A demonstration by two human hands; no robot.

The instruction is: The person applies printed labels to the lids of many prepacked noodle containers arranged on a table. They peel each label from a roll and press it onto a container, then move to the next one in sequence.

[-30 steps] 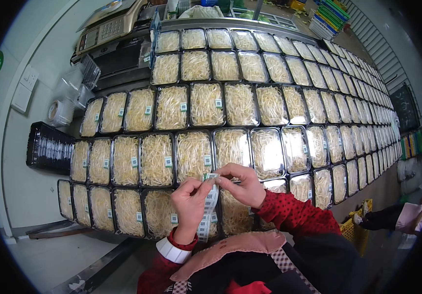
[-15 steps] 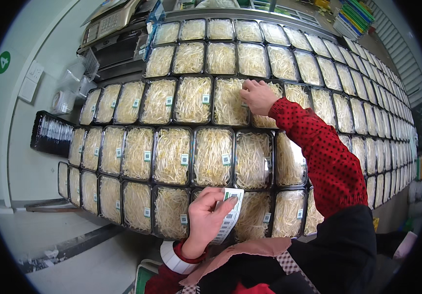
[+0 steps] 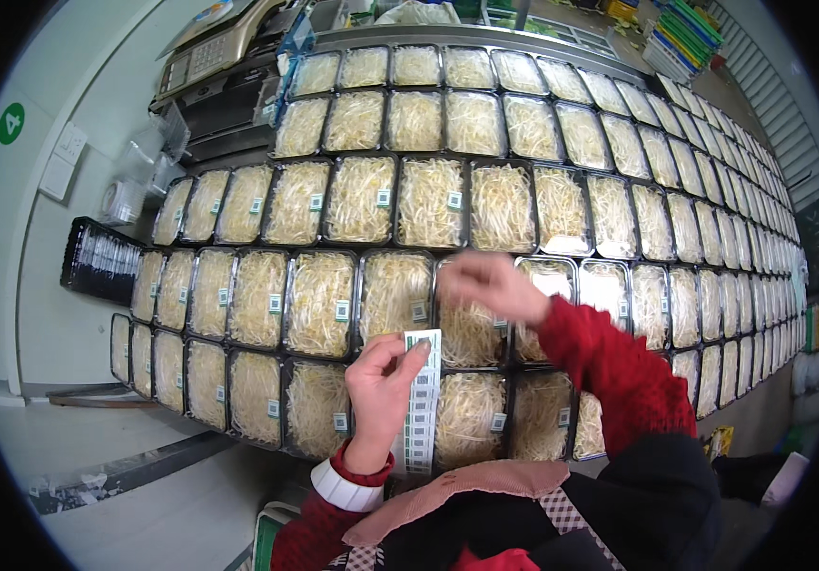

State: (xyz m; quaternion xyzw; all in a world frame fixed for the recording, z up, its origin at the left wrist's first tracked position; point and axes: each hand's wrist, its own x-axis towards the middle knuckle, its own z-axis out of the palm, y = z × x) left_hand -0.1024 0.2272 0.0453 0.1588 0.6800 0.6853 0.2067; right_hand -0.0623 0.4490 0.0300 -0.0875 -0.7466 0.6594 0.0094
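Observation:
Rows of black trays of bean sprouts under clear film (image 3: 321, 303) spread out before me. My left hand (image 3: 381, 390) is closed, pinching a strip of small printed labels (image 3: 421, 409) between thumb and fingers, above the nearest rows. Over the second-nearest row hangs my right hand (image 3: 493, 285), smeared by motion, so its fingers cannot be read. A labelled tray (image 3: 431, 211) in the third row carries a small green-and-white label (image 3: 454, 200) on its film. The tray to its right (image 3: 503, 207) shows no label.
At the far left stand a scale (image 3: 214, 55) and dark equipment. A stack of black empty trays (image 3: 100, 262) sits by the left wall. Colourful crates (image 3: 685, 38) are piled at the back right. A metal ledge (image 3: 485, 38) runs behind the trays.
My right hand has left the third-row tray and come back toward me; a label now shows on that tray. My left hand has shifted slightly left and up, the strip now hanging straighter.

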